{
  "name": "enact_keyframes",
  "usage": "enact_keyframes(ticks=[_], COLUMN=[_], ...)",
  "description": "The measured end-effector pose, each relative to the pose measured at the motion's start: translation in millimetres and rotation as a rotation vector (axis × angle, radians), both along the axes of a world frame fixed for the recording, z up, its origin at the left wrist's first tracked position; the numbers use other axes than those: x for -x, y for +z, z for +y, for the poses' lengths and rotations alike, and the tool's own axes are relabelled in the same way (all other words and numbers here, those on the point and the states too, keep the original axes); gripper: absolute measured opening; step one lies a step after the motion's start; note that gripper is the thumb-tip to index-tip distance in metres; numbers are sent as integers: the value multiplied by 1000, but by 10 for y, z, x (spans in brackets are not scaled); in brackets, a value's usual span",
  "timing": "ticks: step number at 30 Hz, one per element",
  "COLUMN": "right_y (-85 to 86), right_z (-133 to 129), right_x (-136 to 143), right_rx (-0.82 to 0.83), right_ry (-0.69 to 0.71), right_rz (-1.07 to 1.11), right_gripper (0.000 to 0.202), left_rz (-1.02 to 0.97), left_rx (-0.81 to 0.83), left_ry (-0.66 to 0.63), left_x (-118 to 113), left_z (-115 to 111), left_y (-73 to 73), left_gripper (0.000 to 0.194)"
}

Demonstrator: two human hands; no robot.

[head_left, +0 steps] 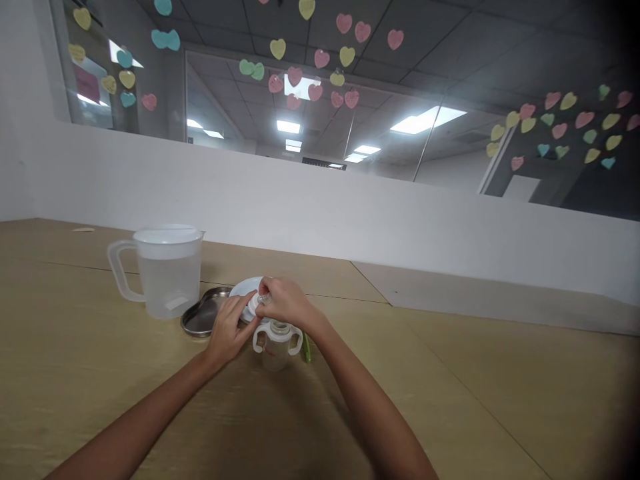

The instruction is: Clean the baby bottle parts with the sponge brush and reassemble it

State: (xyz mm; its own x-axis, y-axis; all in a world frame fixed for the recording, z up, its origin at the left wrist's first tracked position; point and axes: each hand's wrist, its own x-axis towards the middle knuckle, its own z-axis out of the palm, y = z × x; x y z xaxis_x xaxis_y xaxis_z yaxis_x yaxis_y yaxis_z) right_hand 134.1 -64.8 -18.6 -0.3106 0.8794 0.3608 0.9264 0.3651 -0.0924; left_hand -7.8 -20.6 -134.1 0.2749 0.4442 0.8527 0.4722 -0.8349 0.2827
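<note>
Between both hands is a small white ring-shaped cap with a clear part [255, 303], above the table. My left hand [229, 331] grips its left side with the thumb and fingers. My right hand [286, 302] pinches the clear part from the right, fingers closed. Just below the hands a clear baby bottle [275, 353] with two white handles stands upright with its mouth uncovered. A white plate [245, 287] lies behind the hands, partly hidden by them. A green object [307, 348] is beside the bottle's right handle, mostly hidden by my right arm.
A large translucent lidded jug [170, 273] with liquid in it stands at the left. Between jug and hands lies a curved metal tray [203, 315]. A white low wall [300, 213] with glass above borders the back of the wooden table [425, 387].
</note>
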Motion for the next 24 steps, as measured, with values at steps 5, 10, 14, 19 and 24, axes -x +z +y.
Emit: enact_keyframes(ticks=[5,10,14,19,24], right_y=[-25,-23,-4,-8,-13], right_z=[11,12,42,131,224], right_x=[9,19,-36,-108,-166], right_rx=[-40,-65,75,397,347], right_ry=[6,16,115,184,76], right_rz=[-24,37,288,676,667], right_gripper=[18,12,8,11,18], left_rz=[3,-20,-58,-95,-120], left_rx=[6,11,-12,22,40], left_ry=[1,2,-28,-48,-25], left_x=[0,7,29,51,55], left_z=[-11,-19,-22,-38,-15], left_y=[3,7,27,51,29], left_gripper=[43,43,42,39,40])
